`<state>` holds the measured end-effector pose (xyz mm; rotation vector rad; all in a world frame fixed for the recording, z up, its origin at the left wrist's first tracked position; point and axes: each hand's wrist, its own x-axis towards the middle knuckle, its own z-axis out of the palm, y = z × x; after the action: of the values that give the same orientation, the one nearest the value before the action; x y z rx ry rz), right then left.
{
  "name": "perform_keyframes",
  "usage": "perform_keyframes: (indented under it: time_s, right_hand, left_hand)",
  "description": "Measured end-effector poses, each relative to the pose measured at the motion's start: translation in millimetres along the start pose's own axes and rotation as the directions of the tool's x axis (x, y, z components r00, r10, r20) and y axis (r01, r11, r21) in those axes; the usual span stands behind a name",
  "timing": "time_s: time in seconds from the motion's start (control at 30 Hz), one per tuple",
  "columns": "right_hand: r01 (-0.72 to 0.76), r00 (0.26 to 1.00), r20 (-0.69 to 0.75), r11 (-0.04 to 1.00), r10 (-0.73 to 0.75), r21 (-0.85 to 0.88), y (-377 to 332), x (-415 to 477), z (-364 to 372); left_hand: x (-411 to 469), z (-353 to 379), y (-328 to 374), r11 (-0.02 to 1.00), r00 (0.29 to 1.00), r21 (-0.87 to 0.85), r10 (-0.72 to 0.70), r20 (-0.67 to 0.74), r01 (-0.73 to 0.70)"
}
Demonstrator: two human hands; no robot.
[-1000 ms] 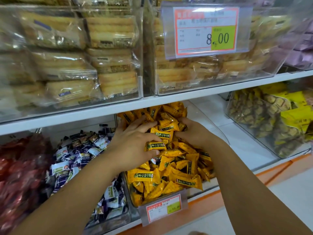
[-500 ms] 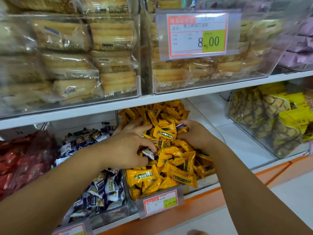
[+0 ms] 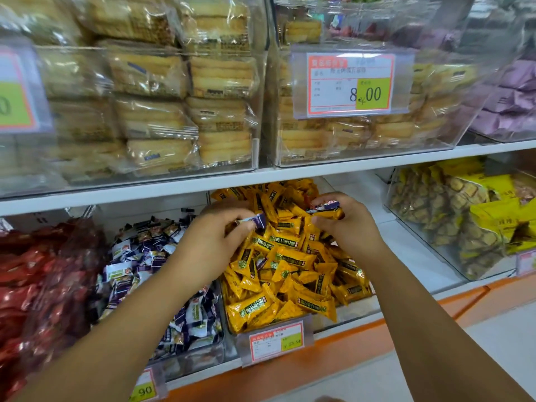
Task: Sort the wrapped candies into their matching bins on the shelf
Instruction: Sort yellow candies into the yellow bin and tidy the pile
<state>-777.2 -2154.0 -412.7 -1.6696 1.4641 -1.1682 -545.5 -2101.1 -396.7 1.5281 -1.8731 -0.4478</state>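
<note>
The white shelf (image 3: 406, 248) carries two clear plastic bins side by side at its front edge. The right-hand clear bin (image 3: 358, 313) is heaped with orange-yellow wrapped candies (image 3: 290, 274). The left-hand clear bin (image 3: 200, 358), just beside it, holds purple-and-white wrapped candies (image 3: 139, 256). Both my hands hover over the back half of the yellow heap. My left hand (image 3: 211, 245) has thumb and forefinger curled in a pinch on a small purple-wrapped candy (image 3: 256, 221), held above that bin's left edge. My right hand (image 3: 353, 227) pinches a second purple-wrapped candy (image 3: 324, 206) between its fingertips, nearer the bin's back right corner, with the other fingers curled under.
</note>
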Motion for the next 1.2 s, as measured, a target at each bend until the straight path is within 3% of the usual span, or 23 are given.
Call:
perform_keyframes:
  time_s: [0.1, 0.2, 0.33, 0.43, 0.53, 0.63, 0.73, 0.9, 1.03, 1.2]
  right_hand:
    - [0.038, 0.998, -0.055, 0.999, -0.038, -0.005, -8.1, -5.7, 1.4]
    - [0.172, 0.977, -0.120, 0.984, -0.175, -0.038, -15.2, -15.6, 10.8]
    - [0.409, 0.912, 0.081, 0.875, -0.403, -0.258, -12.3, -31.7, 40.8]
    - [0.338, 0.931, 0.258, 0.876, -0.258, -0.343, -15.3, -37.5, 44.3]
    - [0.164, 0.926, 0.366, 0.972, -0.093, -0.168, -32.2, -43.7, 23.7]
    - [0.105, 0.980, 0.181, 0.989, -0.085, -0.106, -39.6, -43.8, 0.8]
    - [0.077, 0.997, 0.047, 0.968, -0.068, -0.238, -34.6, -46.2, -7.6]
    - [0.127, 0.987, 0.143, 0.918, -0.078, -0.375, -34.7, -52.9, 13.9]
    - [0.023, 0.994, 0.108, 0.864, 0.036, -0.503, -23.2, -45.4, 30.0]
    - [-0.003, 0.986, 0.146, 0.866, 0.087, -0.500, -17.3, -30.8, 28.6]
  left_hand:
    - [-14.7, 0.2, 5.2, 0.984, 0.977, -0.158, -0.110, -0.180, 0.081]
    - [-32.7, 2.8, 6.5, 0.963, 0.954, -0.237, -0.185, -0.236, 0.128]
    - [-43.9, 4.9, -1.1, 0.946, 0.953, -0.276, -0.230, -0.195, 0.172]
    - [-45.1, 1.2, -7.2, 0.943, 0.951, -0.277, -0.244, -0.191, 0.187]
    - [-43.1, -5.0, -8.9, 0.943, 0.952, -0.282, -0.236, -0.196, 0.176]
    - [-39.0, -11.0, -10.1, 0.955, 0.964, -0.248, -0.207, -0.167, 0.162]
    - [-36.0, -14.0, -13.8, 0.945, 0.963, -0.288, -0.207, -0.170, 0.153]
    - [-33.3, -12.2, -10.8, 0.926, 0.962, -0.343, -0.222, -0.160, 0.156]
    - [-34.5, -7.2, -3.4, 0.935, 0.977, -0.326, -0.184, -0.111, 0.139]
    - [-34.9, -7.4, -7.0, 0.957, 0.984, -0.261, -0.152, -0.092, 0.123]
